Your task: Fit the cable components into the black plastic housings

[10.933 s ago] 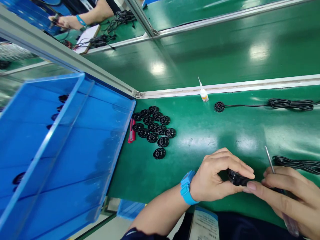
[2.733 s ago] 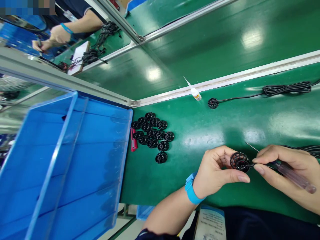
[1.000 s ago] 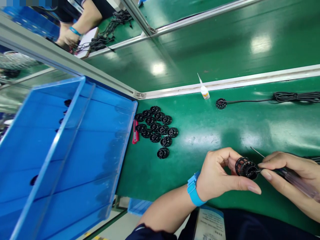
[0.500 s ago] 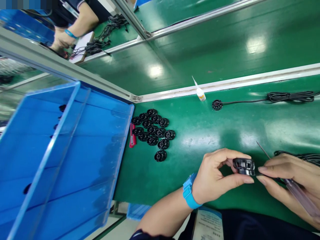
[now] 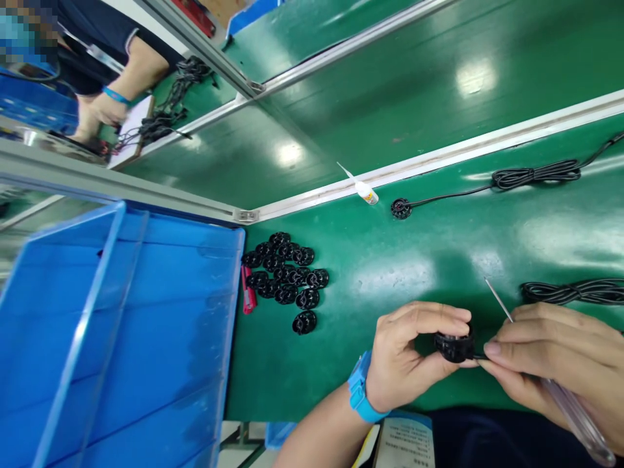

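Note:
My left hand (image 5: 409, 354), with a blue wrist strap, grips a round black plastic part (image 5: 454, 346) between thumb and fingers. A black cable (image 5: 480, 356) comes out of the part's right side, and my right hand (image 5: 556, 364) pinches it close to the part. Across the same right hand lies a screwdriver (image 5: 578, 419) with a clear handle, its thin metal shaft pointing up and left. Its tip touches nothing. Behind my right hand a coiled black cable (image 5: 575, 291) rests on the green table (image 5: 370, 344).
Several round black parts (image 5: 285, 273) sit grouped beside a red cutter (image 5: 247, 290) and a large blue bin (image 5: 160, 338). Near the white rail (image 5: 439, 156) are a small white bottle (image 5: 365, 192) and another round part (image 5: 400, 208) with its bundled cable. A co-worker's hands (image 5: 110, 107) show beyond the frame.
The black part has turned in my left hand, so another side faces up. My right hand has come nearer, still with screwdriver and cable. The whole view has shifted and tilted.

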Demonstrator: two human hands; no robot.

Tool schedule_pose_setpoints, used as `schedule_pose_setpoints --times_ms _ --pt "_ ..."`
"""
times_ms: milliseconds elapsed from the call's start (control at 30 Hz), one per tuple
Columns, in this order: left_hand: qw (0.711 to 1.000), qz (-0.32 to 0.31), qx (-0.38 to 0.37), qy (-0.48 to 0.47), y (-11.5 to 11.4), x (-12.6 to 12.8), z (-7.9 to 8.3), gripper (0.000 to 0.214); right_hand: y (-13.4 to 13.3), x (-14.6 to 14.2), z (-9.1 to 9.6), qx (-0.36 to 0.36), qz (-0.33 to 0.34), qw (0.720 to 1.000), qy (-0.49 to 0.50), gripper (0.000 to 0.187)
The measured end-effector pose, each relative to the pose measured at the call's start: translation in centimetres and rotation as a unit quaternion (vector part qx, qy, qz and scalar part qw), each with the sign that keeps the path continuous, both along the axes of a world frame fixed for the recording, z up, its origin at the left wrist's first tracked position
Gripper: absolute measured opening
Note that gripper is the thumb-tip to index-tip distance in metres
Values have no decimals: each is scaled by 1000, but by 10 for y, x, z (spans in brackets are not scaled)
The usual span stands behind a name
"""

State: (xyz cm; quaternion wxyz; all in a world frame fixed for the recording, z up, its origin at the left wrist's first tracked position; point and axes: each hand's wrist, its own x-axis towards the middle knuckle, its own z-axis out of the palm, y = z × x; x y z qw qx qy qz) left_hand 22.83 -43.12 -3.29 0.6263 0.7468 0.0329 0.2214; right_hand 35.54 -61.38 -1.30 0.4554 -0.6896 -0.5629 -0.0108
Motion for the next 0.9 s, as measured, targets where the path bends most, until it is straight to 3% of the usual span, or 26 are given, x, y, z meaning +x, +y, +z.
schedule_pose_setpoints --times_ms 333,767,900 --pt "1000 -11 12 -10 1 -4 -3 30 1 -3 -1 4 -20 1000 -13 10" --pt "999 1 35 -27 3 -8 -13 55 -21 -13 -18 28 -37 998 -42 21" --pt "998 27 58 -22 3 -8 -11 53 -25 -8 -20 6 9 996 -92 24"
